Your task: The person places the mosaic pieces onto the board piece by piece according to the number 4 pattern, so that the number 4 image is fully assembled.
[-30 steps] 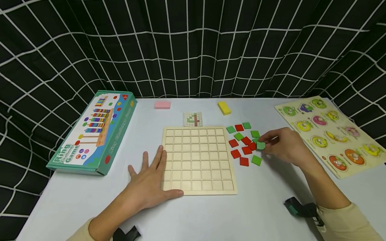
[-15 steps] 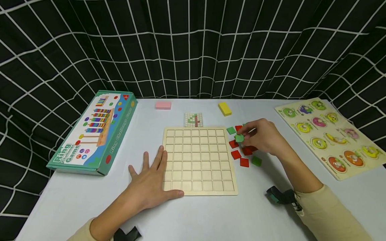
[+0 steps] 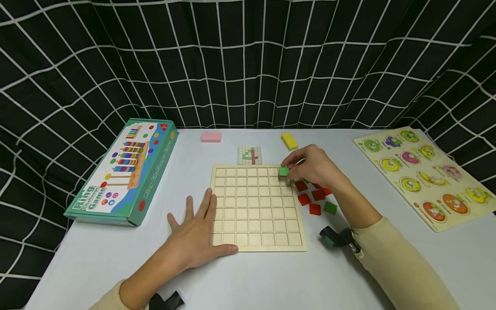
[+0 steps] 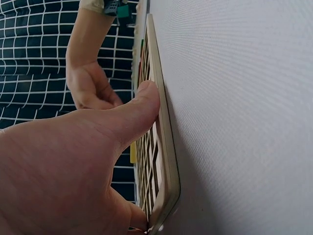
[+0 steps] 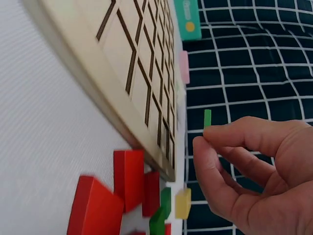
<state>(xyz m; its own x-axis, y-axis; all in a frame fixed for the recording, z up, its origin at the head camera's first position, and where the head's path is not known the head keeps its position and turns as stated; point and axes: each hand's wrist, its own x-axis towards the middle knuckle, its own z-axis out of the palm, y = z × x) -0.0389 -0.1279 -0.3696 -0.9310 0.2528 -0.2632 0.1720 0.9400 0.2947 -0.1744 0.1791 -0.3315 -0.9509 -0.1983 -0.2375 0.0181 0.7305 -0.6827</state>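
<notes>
while left hand lies flat, steadying grid board at its near-left edge, right hand pinches green tile over far-right cell; every cell bare, red and green tiles loose on worktop right of board, filling barely begun

Small flat green square tile held just above the far right corner of the pale wooden grid board

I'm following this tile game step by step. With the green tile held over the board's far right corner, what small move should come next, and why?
Probably lower the green tile into the cell beneath it. The right hand pinches it just above the wooden grid board, whose cells all look empty, while the left hand lies flat against the board's near left edge.
</notes>
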